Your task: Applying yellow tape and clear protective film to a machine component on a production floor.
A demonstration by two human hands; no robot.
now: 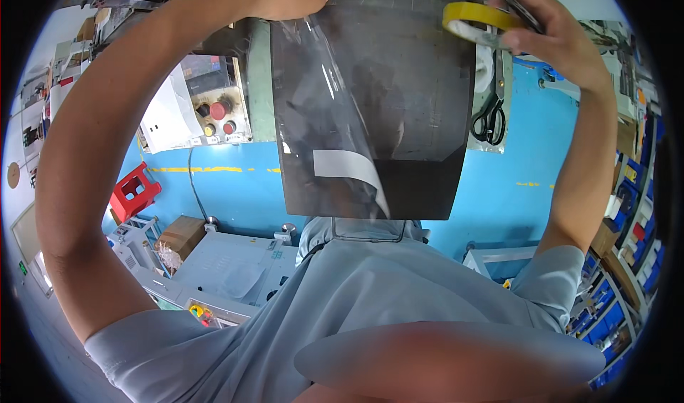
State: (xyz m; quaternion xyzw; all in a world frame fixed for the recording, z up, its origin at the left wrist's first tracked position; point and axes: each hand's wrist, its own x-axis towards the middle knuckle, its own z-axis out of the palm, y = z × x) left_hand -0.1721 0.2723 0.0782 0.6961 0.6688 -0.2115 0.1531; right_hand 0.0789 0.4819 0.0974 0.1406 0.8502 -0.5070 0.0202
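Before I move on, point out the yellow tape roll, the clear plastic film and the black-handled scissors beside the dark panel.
Yellow tape roll (476, 13): head view, yellow outer face.
Clear plastic film (322, 104): head view, its middle.
Black-handled scissors (490, 123): head view, where the loops meet.

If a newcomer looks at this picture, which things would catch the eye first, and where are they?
Probably first the large dark panel in the middle, with clear film over its left part. Next, the yellow tape roll at the fingers of the right hand, upper right. The red stool at left also stands out against the bright blue floor.
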